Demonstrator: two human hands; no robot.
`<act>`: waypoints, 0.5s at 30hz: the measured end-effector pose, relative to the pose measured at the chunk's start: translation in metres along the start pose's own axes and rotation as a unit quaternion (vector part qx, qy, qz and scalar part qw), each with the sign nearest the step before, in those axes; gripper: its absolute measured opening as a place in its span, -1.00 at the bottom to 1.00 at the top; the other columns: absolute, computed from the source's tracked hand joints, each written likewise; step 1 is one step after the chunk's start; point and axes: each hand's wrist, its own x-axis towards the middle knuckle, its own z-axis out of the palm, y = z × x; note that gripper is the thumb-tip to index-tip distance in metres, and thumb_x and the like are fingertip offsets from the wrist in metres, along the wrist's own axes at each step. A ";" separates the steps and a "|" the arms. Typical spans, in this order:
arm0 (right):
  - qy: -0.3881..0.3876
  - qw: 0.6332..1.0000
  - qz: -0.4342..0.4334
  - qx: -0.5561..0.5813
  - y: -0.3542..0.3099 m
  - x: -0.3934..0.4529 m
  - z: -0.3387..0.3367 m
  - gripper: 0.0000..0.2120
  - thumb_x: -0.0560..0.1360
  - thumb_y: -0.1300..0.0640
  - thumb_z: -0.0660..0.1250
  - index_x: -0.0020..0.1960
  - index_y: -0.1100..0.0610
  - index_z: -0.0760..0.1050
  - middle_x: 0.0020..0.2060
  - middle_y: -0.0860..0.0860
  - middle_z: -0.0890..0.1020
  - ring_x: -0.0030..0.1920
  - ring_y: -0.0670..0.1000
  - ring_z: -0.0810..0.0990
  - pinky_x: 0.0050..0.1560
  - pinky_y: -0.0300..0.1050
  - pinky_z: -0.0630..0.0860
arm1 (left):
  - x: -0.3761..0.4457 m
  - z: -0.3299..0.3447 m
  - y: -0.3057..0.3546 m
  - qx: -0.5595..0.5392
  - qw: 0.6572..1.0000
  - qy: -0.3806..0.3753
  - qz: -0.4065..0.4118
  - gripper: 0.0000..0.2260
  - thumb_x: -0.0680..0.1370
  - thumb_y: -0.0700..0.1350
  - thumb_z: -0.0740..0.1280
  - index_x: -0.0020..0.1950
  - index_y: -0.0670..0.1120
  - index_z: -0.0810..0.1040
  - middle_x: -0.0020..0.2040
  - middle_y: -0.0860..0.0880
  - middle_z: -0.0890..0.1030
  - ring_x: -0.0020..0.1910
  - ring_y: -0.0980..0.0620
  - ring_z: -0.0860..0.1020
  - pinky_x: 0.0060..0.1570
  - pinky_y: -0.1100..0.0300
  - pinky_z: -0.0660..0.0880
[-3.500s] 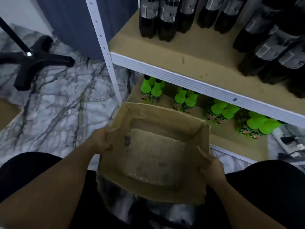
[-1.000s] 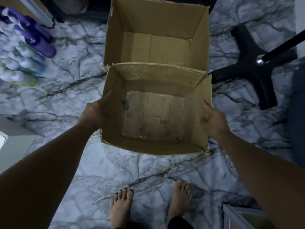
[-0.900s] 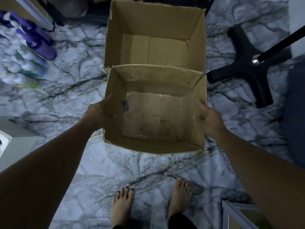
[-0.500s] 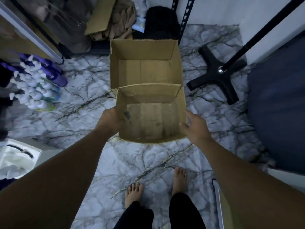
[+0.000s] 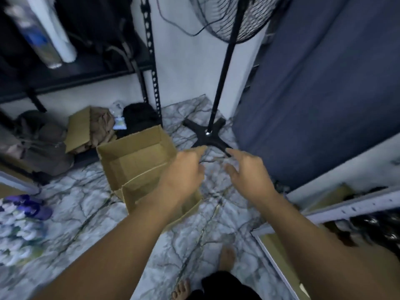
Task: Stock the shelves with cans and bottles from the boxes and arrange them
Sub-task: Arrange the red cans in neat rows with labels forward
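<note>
Two empty cardboard boxes stand end to end on the marble floor: a larger far box (image 5: 134, 156) and a smaller near box (image 5: 140, 191), partly hidden behind my left forearm. My left hand (image 5: 184, 172) hovers above the near box's right side, fingers relaxed, holding nothing. My right hand (image 5: 246, 172) is raised beside it over the floor, fingers spread and empty. Purple-capped bottles (image 5: 23, 215) lie blurred at the left edge. The white shelf rack (image 5: 355, 206) with dark bottles (image 5: 376, 226) is at the right.
A black fan stand (image 5: 210, 135) with its pole rises just beyond my hands. A dark blue panel (image 5: 313, 105) fills the right. Bags and a cardboard flap (image 5: 80, 128) sit under a black rack (image 5: 153, 72) at the back left. My bare feet (image 5: 226, 258) are below.
Both hands have let go of the smaller box, which now sits on the floor against the larger one. My hands lifted and moved right, and my view swung up.
</note>
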 end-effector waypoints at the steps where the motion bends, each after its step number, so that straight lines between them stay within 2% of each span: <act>1: 0.028 1.000 0.008 -0.001 -0.001 -0.010 -0.024 -0.67 0.59 0.15 0.36 0.35 0.16 0.53 0.15 0.19 0.65 0.13 0.21 0.62 0.10 0.15 0.58 | 0.001 -0.004 0.024 -0.002 0.999 0.007 0.038 -0.55 0.64 -0.17 0.32 0.54 -0.04 0.43 0.16 -0.20 0.66 0.08 -0.17 0.63 0.10 0.02 0.58; 3: 0.081 0.996 0.020 -0.010 0.000 -0.032 -0.071 -0.66 0.59 0.17 0.37 0.36 0.16 0.53 0.16 0.17 0.65 0.12 0.17 0.63 0.10 0.09 0.59 | 0.002 -0.011 0.075 -0.005 0.992 0.024 0.121 -0.62 0.63 -0.15 0.34 0.46 -0.04 0.52 0.29 -0.13 0.62 0.22 -0.14 0.60 0.19 -0.04 0.57; 6: 0.142 0.987 0.055 -0.049 0.008 -0.065 -0.137 -0.58 0.59 0.13 0.38 0.43 0.15 0.48 0.29 0.12 0.61 0.24 0.10 0.60 0.19 -0.04 0.52 | 0.004 -0.022 0.153 0.015 0.974 0.026 0.224 -0.59 0.64 -0.09 0.33 0.50 -0.01 0.47 0.41 -0.03 0.55 0.37 -0.08 0.52 0.30 -0.02 0.50; 8: 0.178 0.978 0.088 -0.066 0.016 -0.088 -0.178 -0.57 0.59 0.11 0.37 0.44 0.13 0.48 0.29 0.09 0.61 0.24 0.09 0.59 0.19 -0.13 0.48 | 0.004 -0.028 0.204 0.022 0.957 0.015 0.290 -0.59 0.66 -0.06 0.31 0.52 0.00 0.44 0.46 -0.01 0.51 0.46 -0.07 0.44 0.36 -0.01 0.45; 10: 0.212 0.966 0.125 -0.083 0.024 -0.114 -0.215 -0.58 0.61 0.07 0.36 0.45 0.09 0.47 0.30 0.05 0.60 0.22 0.06 0.60 0.17 -0.19 0.44 | 0.003 -0.031 0.253 0.012 0.937 0.008 0.349 -0.59 0.66 -0.04 0.30 0.53 0.02 0.43 0.47 0.03 0.51 0.45 -0.05 0.45 0.33 -0.02 0.46; 13: 0.263 0.941 0.181 -0.115 0.041 -0.150 -0.261 -0.58 0.62 0.02 0.33 0.45 0.04 0.46 0.33 0.01 0.58 0.18 0.05 0.61 0.15 -0.17 0.41 | -0.009 -0.026 0.321 -0.007 0.906 -0.004 0.424 -0.59 0.67 -0.02 0.29 0.53 0.05 0.43 0.45 0.08 0.52 0.39 -0.02 0.50 0.27 0.00 0.51; 15: 0.295 0.922 0.216 -0.127 0.052 -0.172 -0.290 -0.60 0.61 0.02 0.34 0.43 0.04 0.48 0.27 0.02 0.62 0.14 0.06 0.62 0.07 -0.13 0.45 | -0.023 -0.018 0.362 -0.014 0.887 -0.025 0.461 -0.63 0.67 -0.05 0.29 0.48 0.05 0.47 0.33 0.05 0.60 0.24 -0.05 0.58 0.16 -0.01 0.56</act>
